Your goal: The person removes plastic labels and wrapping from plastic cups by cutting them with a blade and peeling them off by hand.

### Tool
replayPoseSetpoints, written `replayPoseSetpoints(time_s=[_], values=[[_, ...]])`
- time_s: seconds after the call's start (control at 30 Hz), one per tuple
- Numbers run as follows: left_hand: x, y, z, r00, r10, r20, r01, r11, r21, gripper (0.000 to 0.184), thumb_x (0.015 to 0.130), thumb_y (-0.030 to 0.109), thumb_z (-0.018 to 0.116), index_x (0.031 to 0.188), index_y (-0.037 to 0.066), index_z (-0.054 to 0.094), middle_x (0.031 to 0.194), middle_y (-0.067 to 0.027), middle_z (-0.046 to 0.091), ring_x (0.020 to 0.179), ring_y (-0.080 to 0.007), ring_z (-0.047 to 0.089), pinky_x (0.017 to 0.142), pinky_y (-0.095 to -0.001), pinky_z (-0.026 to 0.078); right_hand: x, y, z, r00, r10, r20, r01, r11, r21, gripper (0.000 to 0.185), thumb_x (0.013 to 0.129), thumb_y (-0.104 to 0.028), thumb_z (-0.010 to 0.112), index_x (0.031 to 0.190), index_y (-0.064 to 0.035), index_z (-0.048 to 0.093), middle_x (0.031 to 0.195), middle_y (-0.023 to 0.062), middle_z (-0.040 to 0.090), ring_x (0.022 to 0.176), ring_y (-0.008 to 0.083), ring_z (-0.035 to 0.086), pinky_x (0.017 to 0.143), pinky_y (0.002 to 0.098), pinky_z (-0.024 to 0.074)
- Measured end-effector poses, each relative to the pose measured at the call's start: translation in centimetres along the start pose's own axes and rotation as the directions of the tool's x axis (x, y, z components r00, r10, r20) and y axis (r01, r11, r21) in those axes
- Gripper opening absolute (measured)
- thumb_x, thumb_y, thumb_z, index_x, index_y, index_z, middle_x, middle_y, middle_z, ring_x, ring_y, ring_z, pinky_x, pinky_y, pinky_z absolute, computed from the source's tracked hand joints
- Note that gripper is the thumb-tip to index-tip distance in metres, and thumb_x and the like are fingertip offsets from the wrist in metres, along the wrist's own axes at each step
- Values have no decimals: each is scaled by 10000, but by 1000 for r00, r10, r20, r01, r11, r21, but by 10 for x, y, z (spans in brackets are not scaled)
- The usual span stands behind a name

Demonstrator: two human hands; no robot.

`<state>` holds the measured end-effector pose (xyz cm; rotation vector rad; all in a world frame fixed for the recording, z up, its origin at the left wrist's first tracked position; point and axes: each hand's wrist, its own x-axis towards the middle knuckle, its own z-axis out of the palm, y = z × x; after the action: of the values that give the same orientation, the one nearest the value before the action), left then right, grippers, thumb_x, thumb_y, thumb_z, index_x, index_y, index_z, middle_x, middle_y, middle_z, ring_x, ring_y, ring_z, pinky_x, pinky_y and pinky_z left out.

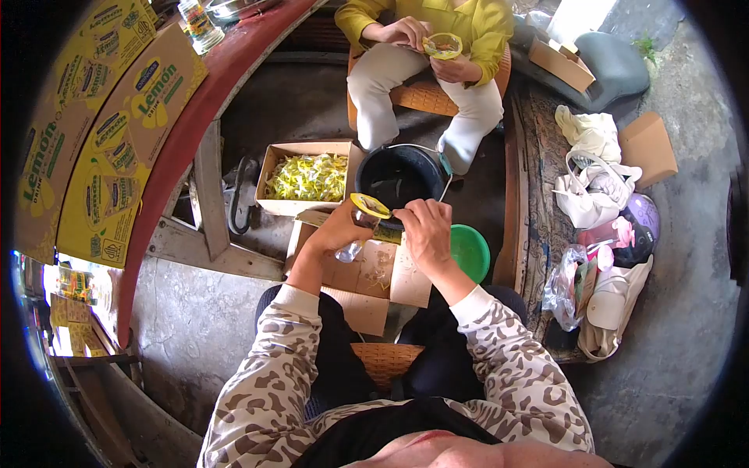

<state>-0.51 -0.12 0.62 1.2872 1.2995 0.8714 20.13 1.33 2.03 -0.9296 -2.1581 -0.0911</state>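
Note:
My left hand (pixel 340 228) is wrapped around a clear plastic cup (pixel 349 251) with a yellow rim (pixel 370 206). The cup is tilted, its rim facing up and toward the right. Close against the rim's right edge, my right hand (pixel 425 234) has its thumb and fingers pinched together. What sits between those fingertips is too small to make out. Both hands are above an open cardboard box (pixel 343 274) with small scraps in it, just in front of a black bucket (pixel 365 173).
A box of yellow and white strips (pixel 307 178) stands left of the bucket. A green basin (pixel 470 253) is on the right. Opposite, a person in a yellow top (pixel 490 35) holds a similar yellow-rimmed cup (pixel 443 45). Lemon drink cartons (pixel 129 148) line the left; bags (pixel 593 195) lie right.

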Motion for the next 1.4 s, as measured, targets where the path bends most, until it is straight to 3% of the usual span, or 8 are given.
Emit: replayPoseSetpoints(time_s=[0.1, 0.3, 0.37, 0.73, 0.97, 1.17, 1.23, 1.4], values=[[5, -5, -2, 985, -134, 105, 134, 991, 9, 602, 640, 109, 738, 1200, -13, 553, 1066, -98, 635, 969, -176, 589, 878, -314, 469, -3, 2, 7, 1000, -14, 19, 15, 998, -64, 94, 765, -78, 659, 832, -142, 666, 858, -14, 547, 832, 192, 536, 772, 352, 379], [2, 4, 10, 995, 100, -27, -101, 995, -20, 648, 640, 142, 828, 1210, -7, 560, 1092, -107, 643, 1048, -189, 588, 951, -329, 447, -3, 15, 11, 947, 313, 70, -320, 931, 177, 89, 769, -59, 687, 831, -122, 674, 840, -6, 555, 843, 204, 542, 767, 362, 372], [7, -1, 8, 979, 198, -55, -187, 968, 166, 622, 663, 100, 815, 1220, 15, 552, 1050, -105, 659, 958, -172, 614, 870, -304, 476, -3, 17, 9, 935, 343, 89, -354, 916, 192, 88, 773, -61, 706, 839, -113, 681, 833, -3, 558, 836, 209, 541, 767, 362, 370], [10, 2, 22, 965, 163, -206, -86, 937, 339, 629, 702, 203, 804, 1221, -11, 520, 1088, -141, 625, 1001, -214, 612, 860, -353, 490, 3, 15, 1, 996, 83, 32, -83, 997, -2, 116, 758, -53, 677, 848, -126, 674, 841, -3, 541, 830, 197, 531, 779, 353, 374], [22, -23, 23, 993, 25, -116, -19, 998, 52, 579, 679, 155, 786, 1179, -7, 543, 1020, -128, 659, 908, -190, 635, 836, -348, 506, -1, 16, 8, 996, 82, 27, -83, 997, 4, 99, 740, -57, 644, 815, -121, 637, 835, 1, 530, 835, 194, 531, 773, 358, 379], [24, -21, 21, 953, 231, -196, -176, 949, 263, 473, 697, 136, 755, 1120, 5, 588, 987, -98, 667, 867, -160, 631, 802, -309, 511, 2, 20, 3, 996, 89, 18, -89, 996, -14, 91, 743, -72, 633, 815, -126, 633, 834, 1, 526, 838, 186, 530, 765, 359, 378], [24, -20, 19, 994, 74, -82, -74, 997, 2, 441, 698, 109, 747, 1095, -7, 593, 952, -85, 665, 855, -143, 626, 787, -292, 512, 2, 19, 4, 998, 62, 10, -62, 997, -42, 94, 740, -79, 631, 819, -129, 632, 838, 1, 523, 838, 185, 530, 766, 357, 378], [21, -17, 18, 999, -54, -1, 53, 995, -87, 494, 699, 81, 751, 1143, -24, 562, 952, -88, 646, 861, -148, 616, 778, -298, 511, -1, 17, 11, 997, 55, 47, -52, 997, -55, 85, 745, -92, 640, 819, -133, 631, 840, 1, 521, 842, 187, 533, 762, 355, 374]])
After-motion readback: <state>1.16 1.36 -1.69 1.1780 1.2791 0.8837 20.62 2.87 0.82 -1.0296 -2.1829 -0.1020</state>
